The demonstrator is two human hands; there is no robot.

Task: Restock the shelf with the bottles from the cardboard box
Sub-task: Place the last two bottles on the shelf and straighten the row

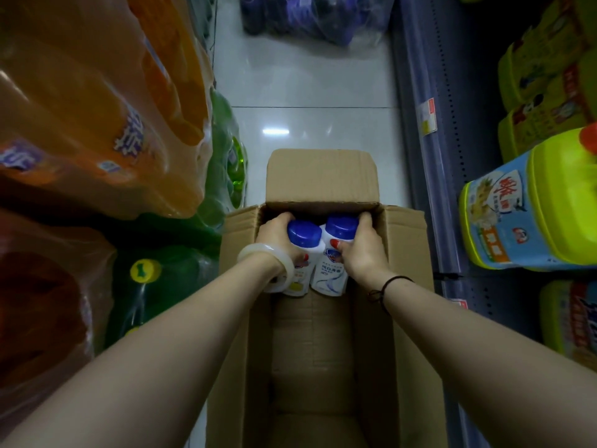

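An open cardboard box (403, 270) stands on the aisle floor below me, its flaps spread out. At its far end stand two white bottles with blue caps, side by side and touching. My left hand (277, 244) is wrapped around the left bottle (303, 236). My right hand (365, 250) grips the right bottle (336, 250). Both hands are inside the box. The near part of the box shows only its bare cardboard bottom. The shelf (429, 176) runs along the right side of the aisle.
Shrink-wrapped packs of orange bottles (97, 108) and green bottles (168, 279) crowd the left side. Yellow-green tubs (529, 211) fill the shelf on the right. A wrapped dark purple pack (310, 17) lies on the white tiled floor (307, 92) beyond the box.
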